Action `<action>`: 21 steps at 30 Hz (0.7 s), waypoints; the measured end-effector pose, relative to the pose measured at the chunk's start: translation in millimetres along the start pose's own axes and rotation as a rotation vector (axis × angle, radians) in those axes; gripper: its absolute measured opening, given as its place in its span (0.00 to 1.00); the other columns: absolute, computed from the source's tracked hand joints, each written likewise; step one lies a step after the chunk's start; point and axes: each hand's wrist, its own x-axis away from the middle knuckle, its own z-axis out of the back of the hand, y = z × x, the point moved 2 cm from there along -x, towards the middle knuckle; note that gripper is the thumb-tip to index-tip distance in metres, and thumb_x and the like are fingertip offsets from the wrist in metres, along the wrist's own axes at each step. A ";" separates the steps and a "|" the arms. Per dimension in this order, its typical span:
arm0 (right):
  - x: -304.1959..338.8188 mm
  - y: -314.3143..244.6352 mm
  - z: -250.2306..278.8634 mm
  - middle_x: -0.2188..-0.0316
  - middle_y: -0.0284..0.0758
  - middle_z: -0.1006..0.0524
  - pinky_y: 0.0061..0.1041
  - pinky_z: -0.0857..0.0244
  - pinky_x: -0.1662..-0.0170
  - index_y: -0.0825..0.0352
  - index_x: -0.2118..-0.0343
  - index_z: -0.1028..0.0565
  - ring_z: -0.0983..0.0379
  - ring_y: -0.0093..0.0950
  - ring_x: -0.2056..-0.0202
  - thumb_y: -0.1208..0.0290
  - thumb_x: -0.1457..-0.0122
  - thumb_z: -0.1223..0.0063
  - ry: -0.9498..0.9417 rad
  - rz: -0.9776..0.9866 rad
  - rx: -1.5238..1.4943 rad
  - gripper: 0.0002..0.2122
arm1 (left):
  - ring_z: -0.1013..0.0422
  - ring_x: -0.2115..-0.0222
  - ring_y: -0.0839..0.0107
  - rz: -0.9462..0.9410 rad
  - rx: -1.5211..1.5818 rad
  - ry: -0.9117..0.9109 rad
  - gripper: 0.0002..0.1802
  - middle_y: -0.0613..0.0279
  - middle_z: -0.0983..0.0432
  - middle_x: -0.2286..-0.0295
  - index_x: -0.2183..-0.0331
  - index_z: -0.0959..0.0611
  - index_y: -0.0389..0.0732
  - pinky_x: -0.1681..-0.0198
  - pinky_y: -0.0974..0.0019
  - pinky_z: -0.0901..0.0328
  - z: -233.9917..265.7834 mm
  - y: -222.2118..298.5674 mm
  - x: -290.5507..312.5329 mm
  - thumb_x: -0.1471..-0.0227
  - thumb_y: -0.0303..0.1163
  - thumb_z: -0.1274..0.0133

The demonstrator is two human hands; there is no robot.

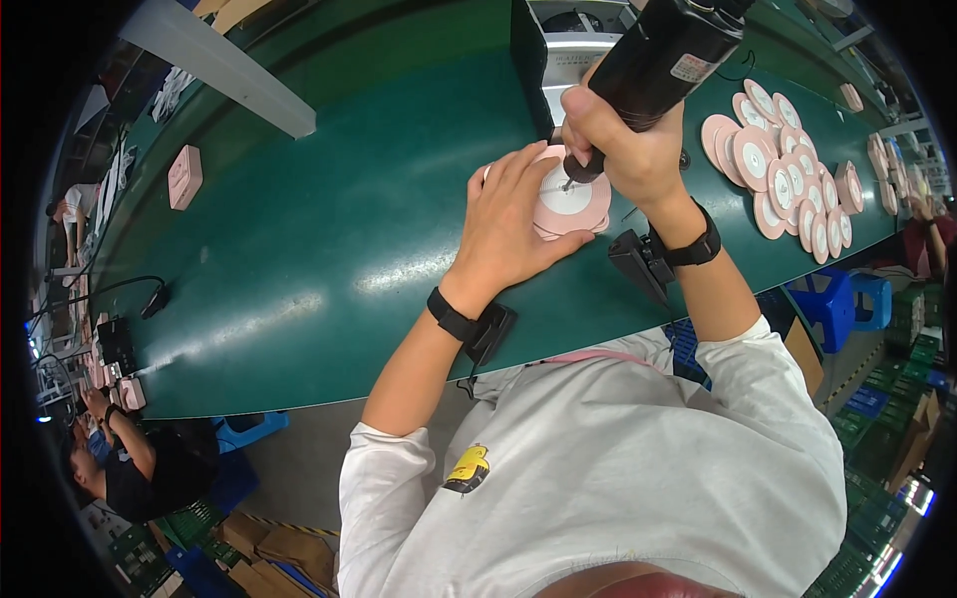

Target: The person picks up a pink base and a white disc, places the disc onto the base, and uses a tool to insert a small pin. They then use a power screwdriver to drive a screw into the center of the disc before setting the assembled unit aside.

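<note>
A pink disc with a white round centre (570, 204) lies on top of another pink disc on the green table. My left hand (513, 214) holds it from the left side, fingers over its far left part and thumb along its near edge. My right hand (633, 149) is wrapped round a black electric screwdriver (663, 65). The tool is tilted, and its tip points down at the middle of the disc. Whether a screw sits under the tip is too small to tell. Both wrists wear black straps with small black devices.
Many similar pink discs (788, 169) lie overlapping in a pile to the right. A silver and black box-shaped machine (578, 70) stands just beyond my hands. A pink square block (184, 177) rests at the left, near a grey post (224, 70). Another person (140, 453) works at the far left.
</note>
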 end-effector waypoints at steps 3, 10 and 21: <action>0.3 -1.3 -1.2 0.85 0.32 0.30 0.24 0.38 0.77 0.69 0.70 0.30 0.35 0.22 0.85 0.77 0.38 0.46 0.000 0.010 0.005 0.05 | 0.37 0.40 0.51 0.003 0.002 -0.002 0.48 0.50 0.34 0.40 0.44 0.25 0.40 0.36 0.46 0.49 -0.9 -0.6 -0.8 0.64 0.49 0.26; 0.7 0.1 -0.1 0.85 0.32 0.30 0.24 0.38 0.77 0.69 0.70 0.30 0.35 0.22 0.85 0.77 0.38 0.44 -0.006 -0.035 -0.058 0.06 | 0.36 0.41 0.50 0.009 -0.007 -0.011 0.48 0.48 0.35 0.40 0.44 0.25 0.40 0.37 0.46 0.48 0.2 -0.1 -0.4 0.65 0.51 0.26; -1.4 -2.7 -4.1 0.86 0.32 0.30 0.23 0.38 0.77 0.70 0.70 0.30 0.35 0.22 0.86 0.75 0.37 0.46 -0.021 0.012 0.011 0.06 | 0.35 0.41 0.49 -0.002 -0.010 0.000 0.50 0.48 0.35 0.40 0.43 0.25 0.41 0.37 0.46 0.48 -0.9 -2.3 0.7 0.65 0.54 0.26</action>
